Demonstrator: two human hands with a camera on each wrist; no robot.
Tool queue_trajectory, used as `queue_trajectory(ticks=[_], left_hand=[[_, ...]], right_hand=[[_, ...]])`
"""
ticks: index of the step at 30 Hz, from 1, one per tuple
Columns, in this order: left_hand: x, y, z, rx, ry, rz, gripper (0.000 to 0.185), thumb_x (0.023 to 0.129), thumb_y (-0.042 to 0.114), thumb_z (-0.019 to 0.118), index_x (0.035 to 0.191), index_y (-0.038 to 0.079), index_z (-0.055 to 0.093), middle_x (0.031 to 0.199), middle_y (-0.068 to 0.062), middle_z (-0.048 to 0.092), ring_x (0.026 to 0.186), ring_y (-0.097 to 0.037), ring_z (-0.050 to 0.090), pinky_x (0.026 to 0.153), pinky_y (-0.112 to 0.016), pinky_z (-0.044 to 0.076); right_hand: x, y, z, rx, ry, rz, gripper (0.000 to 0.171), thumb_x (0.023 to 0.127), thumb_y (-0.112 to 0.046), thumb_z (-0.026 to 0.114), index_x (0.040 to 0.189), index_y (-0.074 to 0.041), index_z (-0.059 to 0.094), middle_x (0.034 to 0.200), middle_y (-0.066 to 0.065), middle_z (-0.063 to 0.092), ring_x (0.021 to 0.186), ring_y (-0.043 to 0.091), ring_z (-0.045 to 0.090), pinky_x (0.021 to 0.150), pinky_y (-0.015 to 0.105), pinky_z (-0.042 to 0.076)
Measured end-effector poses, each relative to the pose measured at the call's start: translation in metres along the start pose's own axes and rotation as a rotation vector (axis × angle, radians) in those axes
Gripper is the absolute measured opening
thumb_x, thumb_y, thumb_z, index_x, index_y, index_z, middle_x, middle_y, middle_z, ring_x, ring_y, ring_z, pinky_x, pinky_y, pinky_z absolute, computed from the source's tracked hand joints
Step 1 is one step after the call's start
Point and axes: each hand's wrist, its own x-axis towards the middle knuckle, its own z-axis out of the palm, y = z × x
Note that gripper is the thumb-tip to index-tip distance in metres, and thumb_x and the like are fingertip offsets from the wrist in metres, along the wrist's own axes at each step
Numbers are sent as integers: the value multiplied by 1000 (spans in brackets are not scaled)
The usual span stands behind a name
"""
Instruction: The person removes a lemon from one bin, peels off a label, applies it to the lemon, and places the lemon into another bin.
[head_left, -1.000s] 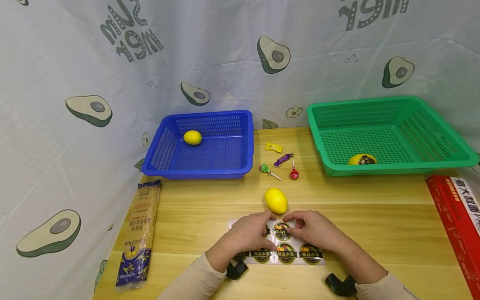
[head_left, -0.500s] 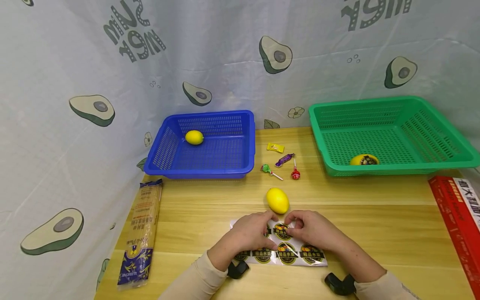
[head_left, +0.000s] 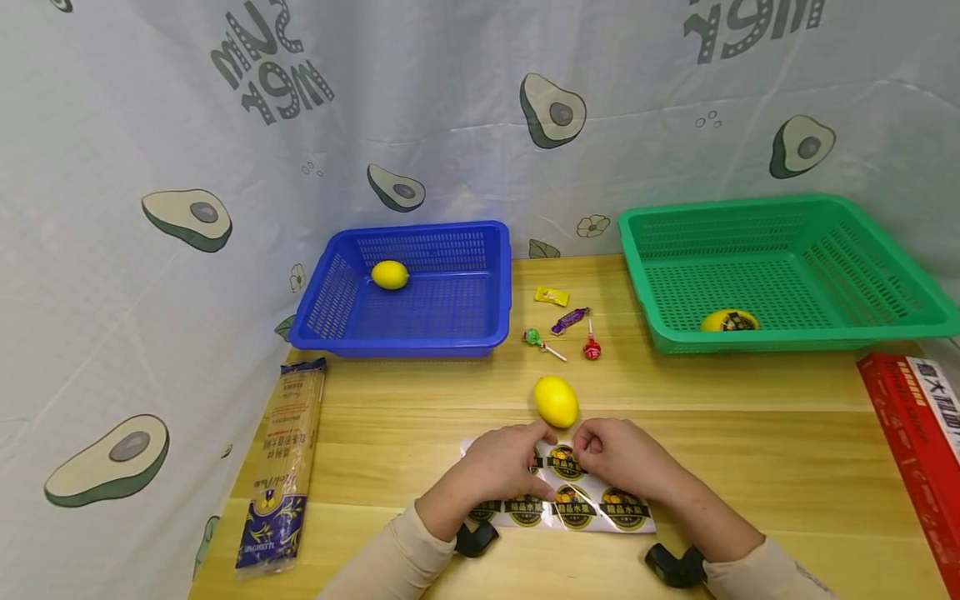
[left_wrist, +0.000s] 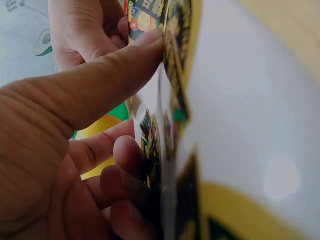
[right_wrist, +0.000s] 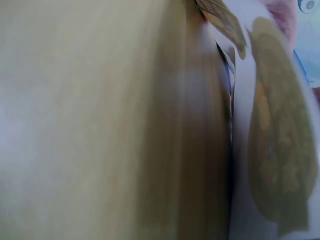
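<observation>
A white sheet of round fruit stickers [head_left: 549,477] lies on the wooden table, its black and gold labels facing up. My left hand [head_left: 501,467] rests on its left part with thumb and index finger spread apart. In the left wrist view, the left thumb [left_wrist: 117,75] presses the sheet [left_wrist: 245,90], which looks buckled there. My right hand [head_left: 622,454] has thumb and index finger pinched together at the right edge of an upper sticker [head_left: 564,462]. A yellow lemon [head_left: 556,402] sits just beyond the sheet. The right wrist view shows a sticker [right_wrist: 280,135], but the right fingertips are hidden.
A blue basket [head_left: 408,343] holds one lemon; a green basket [head_left: 795,335] holds a stickered lemon [head_left: 727,320]. Between them lie wrapped candies [head_left: 570,320] and lollipops [head_left: 592,347]. A spaghetti pack [head_left: 281,467] lies left, a red box [head_left: 903,442] right.
My right thumb and index finger have drawn closer together and shifted slightly right along the upper sticker's edge. The left hand stays in place on the sheet.
</observation>
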Motion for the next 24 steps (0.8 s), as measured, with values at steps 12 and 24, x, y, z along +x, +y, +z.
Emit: queue_trajectory(ticks=[12,24], left_hand=[[0,0,-2,-20,-8,17,59,75,41,90,124,25,61,78,13,57,69,-1,51,63,-20,40],[-4,-1,-14,-378,108,95,25,87,32,82,104,20,68,84,12,65,61,2,52,60,-17,45]], right_hand=[[-5,13,-10,160,-38,-55,5,92,-12,67,88,-13,65,67,-6,54,59,4,48,54,20,41],[-10,15,-22,267,-50,-56,11,96,-17,69,92,-8,64,73,-2,54,63,5,49,57,20,42]])
